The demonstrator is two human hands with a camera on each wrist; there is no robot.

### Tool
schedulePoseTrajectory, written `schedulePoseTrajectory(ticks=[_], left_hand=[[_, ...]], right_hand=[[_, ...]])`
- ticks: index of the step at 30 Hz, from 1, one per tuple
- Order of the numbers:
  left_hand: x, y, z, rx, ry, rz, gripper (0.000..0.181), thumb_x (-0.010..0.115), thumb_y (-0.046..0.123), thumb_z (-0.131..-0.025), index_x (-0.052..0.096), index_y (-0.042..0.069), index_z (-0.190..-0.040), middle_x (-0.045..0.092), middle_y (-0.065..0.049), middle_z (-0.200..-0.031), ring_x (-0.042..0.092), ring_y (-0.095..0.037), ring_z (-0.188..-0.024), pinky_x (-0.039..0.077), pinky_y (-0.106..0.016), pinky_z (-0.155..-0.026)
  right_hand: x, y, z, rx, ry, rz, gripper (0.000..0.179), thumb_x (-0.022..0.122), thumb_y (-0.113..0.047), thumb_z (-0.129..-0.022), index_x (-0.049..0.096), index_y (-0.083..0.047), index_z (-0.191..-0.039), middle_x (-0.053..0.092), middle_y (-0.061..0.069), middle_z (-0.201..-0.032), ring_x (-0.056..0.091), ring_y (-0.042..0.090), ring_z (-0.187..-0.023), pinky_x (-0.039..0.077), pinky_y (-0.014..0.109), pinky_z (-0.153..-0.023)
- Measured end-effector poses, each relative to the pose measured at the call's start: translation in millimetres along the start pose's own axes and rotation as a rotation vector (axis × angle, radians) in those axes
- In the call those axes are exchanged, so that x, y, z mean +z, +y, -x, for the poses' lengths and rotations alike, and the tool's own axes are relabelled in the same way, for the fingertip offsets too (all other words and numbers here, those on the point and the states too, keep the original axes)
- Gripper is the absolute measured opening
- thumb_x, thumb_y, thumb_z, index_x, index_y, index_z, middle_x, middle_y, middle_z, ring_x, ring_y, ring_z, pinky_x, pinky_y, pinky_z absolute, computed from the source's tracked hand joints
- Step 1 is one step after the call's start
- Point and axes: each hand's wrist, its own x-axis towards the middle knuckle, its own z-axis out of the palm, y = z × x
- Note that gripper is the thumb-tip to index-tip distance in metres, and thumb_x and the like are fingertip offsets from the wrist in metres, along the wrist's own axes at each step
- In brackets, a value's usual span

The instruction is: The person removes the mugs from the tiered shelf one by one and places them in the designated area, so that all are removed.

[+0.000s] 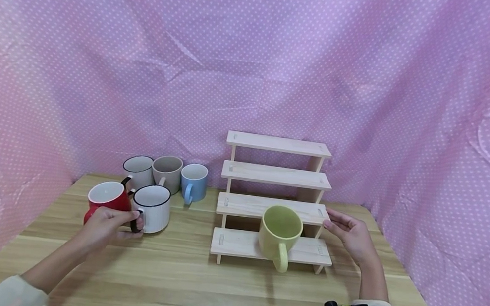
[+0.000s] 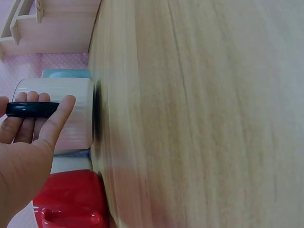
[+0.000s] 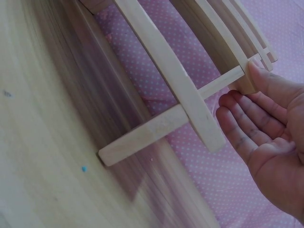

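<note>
A white ribbed mug (image 1: 156, 216) with a black rim stands at the left of the table. My left hand (image 1: 107, 226) holds its black handle (image 2: 33, 109), fingers passed through the loop. The mug's base looks to be on or just above the table; I cannot tell which. On the right, my right hand (image 1: 353, 236) grips the end of the second-lowest board of a wooden tiered shelf (image 1: 239, 205), thumb on top and fingers below, as the right wrist view shows. A yellow-green mug (image 1: 281, 229) sits on the lowest board, its handle toward me.
Beside my left hand is a red mug (image 1: 111, 196). Behind stand another white mug with a dark rim (image 1: 141, 177), a grey-beige mug (image 1: 170, 177) and a light blue mug (image 1: 196, 185). A pink dotted cloth (image 1: 253, 74) hangs behind the wooden table (image 1: 212, 289).
</note>
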Motion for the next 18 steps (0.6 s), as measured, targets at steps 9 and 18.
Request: schedulePoseTrajectory(ticks=[9, 18], left_hand=[[-1.7, -0.4, 0.2, -0.068, 0.038, 0.001, 0.034, 0.060, 0.012, -0.104, 0.063, -0.021, -0.112, 0.067, -0.008, -0.099, 0.067, -0.020, -0.094, 0.059, -0.047, -0.092], [-10.1, -3.2, 6.8, -0.045, -0.005, -0.026, 0.036, 0.058, 0.007, -0.104, 0.059, -0.027, -0.116, 0.069, -0.007, -0.103, 0.069, -0.017, -0.098, 0.056, -0.048, -0.095]], right_hand=[[1.2, -0.7, -1.0, 0.003, -0.001, -0.009, 0.054, 0.072, -0.018, -0.098, 0.054, 0.005, -0.143, 0.059, 0.031, -0.134, 0.068, -0.002, -0.100, 0.053, 0.014, -0.088], [1.4, 0.8, -1.4, -0.002, 0.004, -0.015, 0.054, 0.072, -0.017, -0.098, 0.054, 0.007, -0.142, 0.064, 0.027, -0.131, 0.068, -0.002, -0.100, 0.054, 0.015, -0.088]])
